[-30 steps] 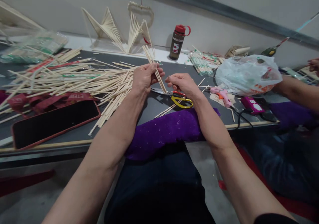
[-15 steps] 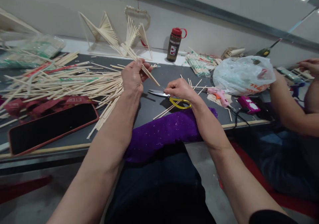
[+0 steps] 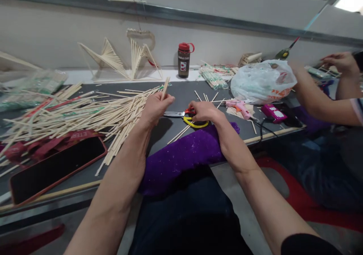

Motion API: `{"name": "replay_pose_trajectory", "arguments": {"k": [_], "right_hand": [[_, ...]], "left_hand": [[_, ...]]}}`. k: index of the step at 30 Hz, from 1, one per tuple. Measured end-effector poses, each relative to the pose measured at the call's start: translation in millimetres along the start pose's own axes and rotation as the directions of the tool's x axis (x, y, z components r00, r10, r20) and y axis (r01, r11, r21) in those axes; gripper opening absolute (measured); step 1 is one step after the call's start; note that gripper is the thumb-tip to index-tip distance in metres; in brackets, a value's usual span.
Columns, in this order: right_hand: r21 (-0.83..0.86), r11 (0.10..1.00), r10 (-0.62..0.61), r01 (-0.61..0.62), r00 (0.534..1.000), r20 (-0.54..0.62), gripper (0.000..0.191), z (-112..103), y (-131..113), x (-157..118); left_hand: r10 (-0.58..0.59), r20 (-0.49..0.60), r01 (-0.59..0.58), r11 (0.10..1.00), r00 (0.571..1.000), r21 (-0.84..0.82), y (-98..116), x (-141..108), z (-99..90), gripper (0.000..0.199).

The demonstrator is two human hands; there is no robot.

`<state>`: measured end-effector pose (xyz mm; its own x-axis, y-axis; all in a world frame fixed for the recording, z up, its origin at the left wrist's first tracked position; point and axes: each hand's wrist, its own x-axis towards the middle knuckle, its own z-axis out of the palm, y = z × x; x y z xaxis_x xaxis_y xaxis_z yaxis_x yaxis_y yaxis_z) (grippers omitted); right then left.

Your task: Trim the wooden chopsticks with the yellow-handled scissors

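Note:
Pale wooden sticks [image 3: 165, 87] stand up out of my left hand [image 3: 155, 108], whose fingers are closed round them. To the right, my right hand [image 3: 204, 111] is closed at the red handle of the scissors [image 3: 195, 122]. The scissors' blades point left toward my left hand, and their yellow handle lies low over the table. Below both hands a purple cloth [image 3: 181, 153] lies along the table's front edge. A large heap of loose sticks [image 3: 113, 115] spreads out left of my left hand.
A phone [image 3: 56, 168] lies front left. Stick models [image 3: 110, 60] and a bottle [image 3: 183, 62] stand at the back. Rightward are a pink glue gun [image 3: 241, 107], a plastic bag [image 3: 263, 82], a magenta device [image 3: 273, 113] and another person's hand [image 3: 342, 63].
My left hand has lowered, and its sticks now point more upright. My right hand has moved onto the scissors' handle. The view has shifted, and the other person's arm has moved.

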<state>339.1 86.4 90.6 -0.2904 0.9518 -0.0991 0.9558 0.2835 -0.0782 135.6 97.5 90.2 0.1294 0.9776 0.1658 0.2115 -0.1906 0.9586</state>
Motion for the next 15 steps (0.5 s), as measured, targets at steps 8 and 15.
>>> {"name": "replay_pose_trajectory", "arguments": {"k": [8,15], "right_hand": [[0.216,0.971,0.139,-0.102,0.976,-0.167,0.064,4.6,16.5,9.6],[0.358,0.919,0.246,-0.161,0.947,-0.204,0.066,5.6,22.9,12.4]], "left_hand": [[-0.111,0.365,-0.183,0.71,0.924,0.68,0.5,-19.2,14.5,0.024],[-0.219,0.378,-0.217,0.527,0.9,0.822,-2.0,-22.0,22.7,0.024]]}}
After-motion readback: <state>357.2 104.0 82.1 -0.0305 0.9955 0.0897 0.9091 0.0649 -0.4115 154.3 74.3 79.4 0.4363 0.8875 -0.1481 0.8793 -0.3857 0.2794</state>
